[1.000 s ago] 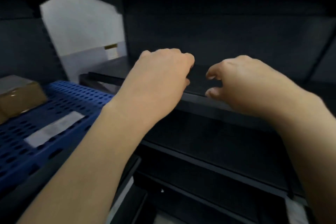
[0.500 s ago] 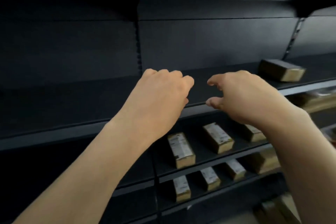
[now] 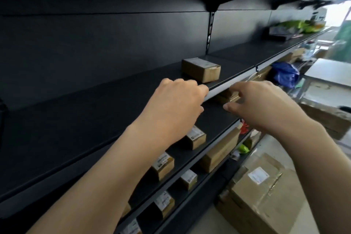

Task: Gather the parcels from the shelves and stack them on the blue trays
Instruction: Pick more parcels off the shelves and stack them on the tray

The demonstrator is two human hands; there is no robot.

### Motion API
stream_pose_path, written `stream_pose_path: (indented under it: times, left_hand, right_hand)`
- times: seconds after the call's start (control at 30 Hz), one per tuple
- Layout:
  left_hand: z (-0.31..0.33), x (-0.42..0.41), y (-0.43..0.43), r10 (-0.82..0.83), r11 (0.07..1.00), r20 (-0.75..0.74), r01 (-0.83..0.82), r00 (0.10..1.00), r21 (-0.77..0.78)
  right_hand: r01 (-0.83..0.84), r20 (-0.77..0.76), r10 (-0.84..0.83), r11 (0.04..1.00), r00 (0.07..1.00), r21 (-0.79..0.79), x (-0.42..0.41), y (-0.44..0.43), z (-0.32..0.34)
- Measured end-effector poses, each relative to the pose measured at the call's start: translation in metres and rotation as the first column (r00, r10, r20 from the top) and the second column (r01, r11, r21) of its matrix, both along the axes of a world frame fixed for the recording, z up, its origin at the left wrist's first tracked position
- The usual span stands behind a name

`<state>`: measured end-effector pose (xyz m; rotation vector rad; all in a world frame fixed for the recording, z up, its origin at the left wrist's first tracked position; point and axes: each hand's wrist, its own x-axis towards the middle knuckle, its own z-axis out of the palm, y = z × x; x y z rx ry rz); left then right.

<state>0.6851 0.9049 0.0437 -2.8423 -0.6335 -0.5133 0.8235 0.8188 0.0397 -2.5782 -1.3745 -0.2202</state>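
The view has swung right along the shelving since 1 second ago: the blue tray has left the picture, and a brown parcel (image 3: 201, 69) that sat far right half a second ago now lies near the middle. Both hands keep the same raised pose in front of the racks.

The shelf (image 3: 85, 119) is matte black metal, flat and broad, with a pale grey strip (image 3: 237, 84) along its front lip. A dark panelled back wall (image 3: 95, 43) rises behind it, split by a slotted upright under a black bracket (image 3: 212, 4). At the right stand a white surface (image 3: 330, 70) and a crumpled, glossy blue bag (image 3: 284, 74). Blurred green packets (image 3: 296, 25) lie far down the shelf.

The parcel is a squat cardboard box sealed with shiny tape, resting flat on that shelf, just beyond the left hand (image 3: 176, 108). That hand is clenched, fingers tucked under at the shelf lip; nothing shows inside it. The right hand (image 3: 266, 106) is released, thumb and forefinger apart in a loose hook, grasping nothing.

On the lower shelves sit small cardboard boxes with white printed labels, 1 near the left wrist (image 3: 196, 137) and 1 lower (image 3: 163, 165), beside a longer plain carton (image 3: 220, 151). Large taped cartons (image 3: 266, 192) stand on the pale floor (image 3: 275, 144).
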Motion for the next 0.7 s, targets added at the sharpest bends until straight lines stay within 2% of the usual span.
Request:
stream_pose_path:
  times: [0.13,0.43,0.7]
  left_hand:
    - [-0.005,0.04,0.032,-0.026,0.999,-0.03,0.026,0.999,-0.019]
    - [0.001,0.091,0.09,0.042,0.997,0.032,-0.04,0.999,-0.066]
    - [-0.009,0.132,0.099,0.258,0.966,0.067,-0.255,0.964,-0.051]
  right_hand:
    - [0.046,0.003,-0.046,0.999,0.999,-0.011,0.038,0.029,-0.002]
    - [-0.027,-0.026,0.028,0.999,0.999,0.036,0.105,0.12,-0.009]
    - [-0.156,-0.172,0.161,0.987,0.972,0.04,0.161,0.191,-0.025]
